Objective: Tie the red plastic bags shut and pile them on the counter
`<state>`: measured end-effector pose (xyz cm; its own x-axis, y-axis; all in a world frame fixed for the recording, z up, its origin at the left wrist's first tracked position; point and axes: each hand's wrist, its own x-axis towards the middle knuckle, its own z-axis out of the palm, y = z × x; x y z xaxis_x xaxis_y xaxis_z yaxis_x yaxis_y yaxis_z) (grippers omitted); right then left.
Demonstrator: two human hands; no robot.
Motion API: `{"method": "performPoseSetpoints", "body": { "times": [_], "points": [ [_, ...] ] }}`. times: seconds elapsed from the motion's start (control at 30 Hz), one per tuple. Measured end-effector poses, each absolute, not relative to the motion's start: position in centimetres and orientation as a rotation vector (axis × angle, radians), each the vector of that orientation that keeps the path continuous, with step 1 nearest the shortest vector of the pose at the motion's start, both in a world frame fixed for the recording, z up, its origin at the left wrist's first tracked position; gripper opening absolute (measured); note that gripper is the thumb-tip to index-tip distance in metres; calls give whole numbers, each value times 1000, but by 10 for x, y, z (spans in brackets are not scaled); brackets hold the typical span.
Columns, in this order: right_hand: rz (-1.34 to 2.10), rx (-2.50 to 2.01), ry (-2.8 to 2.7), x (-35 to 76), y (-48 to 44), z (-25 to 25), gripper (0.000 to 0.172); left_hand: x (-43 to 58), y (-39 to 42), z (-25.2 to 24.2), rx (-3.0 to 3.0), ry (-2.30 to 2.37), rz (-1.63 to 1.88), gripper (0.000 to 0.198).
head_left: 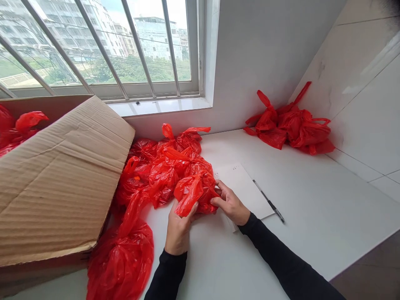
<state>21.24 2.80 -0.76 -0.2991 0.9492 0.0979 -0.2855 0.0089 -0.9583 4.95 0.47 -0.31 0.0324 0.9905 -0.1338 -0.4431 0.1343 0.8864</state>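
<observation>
A knotted red plastic bag (203,189) is between my two hands, at the front of a pile of red bags (165,171). My left hand (183,227) grips its lower left side, thumb over the loose plastic end. On the right side of the same bag, my right hand (229,202) holds it with thumb and fingers. Under and beside my right hand lies a white sheet of paper (250,191), with a black pen (269,202) along its right edge. What is inside the bags cannot be made out.
An open cardboard box (62,179) with red bags inside stands at the left. One large red bag (121,258) lies beside it. More red bags (293,125) sit in the back right corner of the white table (312,200). A barred window is behind.
</observation>
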Motion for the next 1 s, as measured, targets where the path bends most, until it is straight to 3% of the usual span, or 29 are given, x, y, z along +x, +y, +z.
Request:
{"method": "performPoseSetpoints", "body": {
  "times": [0.3, 0.5, 0.83, 1.0],
  "points": [
    [1537, -728, -1225, 210, 27, -3, 41, 45, 8, -10, 702, 975, 1330, 62],
    [1496, -730, -1194, 209, 27, -6, 40, 40, 9, -23, 633, 886, 1203, 31],
    [1548, -690, -1143, 211, 24, 0, 42, 46, 5, -10, 661, 870, 1148, 45],
    [1551, -707, -1162, 211, 24, 0, 45, 47, 6, -8, 700, 921, 1190, 33]
  ]
}}
